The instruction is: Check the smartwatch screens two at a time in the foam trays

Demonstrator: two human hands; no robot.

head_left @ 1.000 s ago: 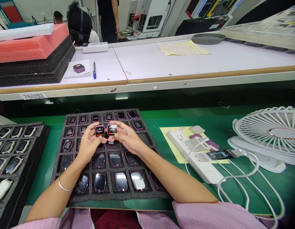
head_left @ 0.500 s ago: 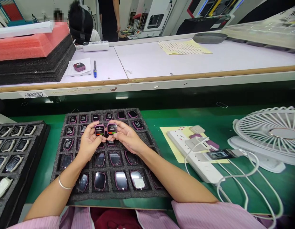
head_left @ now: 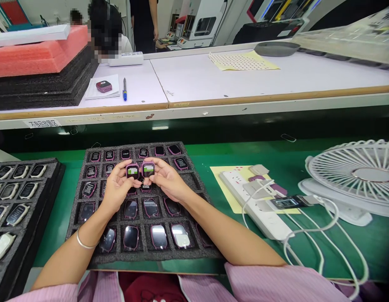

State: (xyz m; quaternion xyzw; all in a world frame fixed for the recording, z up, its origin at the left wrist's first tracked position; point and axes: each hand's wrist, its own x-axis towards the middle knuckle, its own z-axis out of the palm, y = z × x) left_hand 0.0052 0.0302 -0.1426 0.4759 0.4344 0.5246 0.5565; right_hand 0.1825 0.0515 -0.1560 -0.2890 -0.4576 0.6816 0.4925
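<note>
Two purple-framed smartwatch bodies without straps are held side by side over a dark foam tray (head_left: 115,259). My left hand (head_left: 117,188) is closed on the left smartwatch (head_left: 132,171), thumb at its lower edge. My right hand (head_left: 167,180) pinches the right smartwatch (head_left: 148,169) between thumb and fingers. Both screens are lit, with a green and white band across dark backgrounds. Below them, several more purple watches, such as one dark-screened watch (head_left: 131,237), lie in the tray's compartments. Some of those screens show white text; others look blank. My hands hide part of the tray's middle.
At left stands another foam tray (head_left: 53,184) of pale watches. To the right are a white power strip (head_left: 257,209), cables and a white fan (head_left: 358,176). The raised shelf (head_left: 194,84) holds a foam stack (head_left: 40,58), a pen (head_left: 124,90) and a watch (head_left: 104,86). People are beyond.
Both held screens have switched from a dark display with a red and green strip to one with a green and white band. My hands stay in nearly the same place.
</note>
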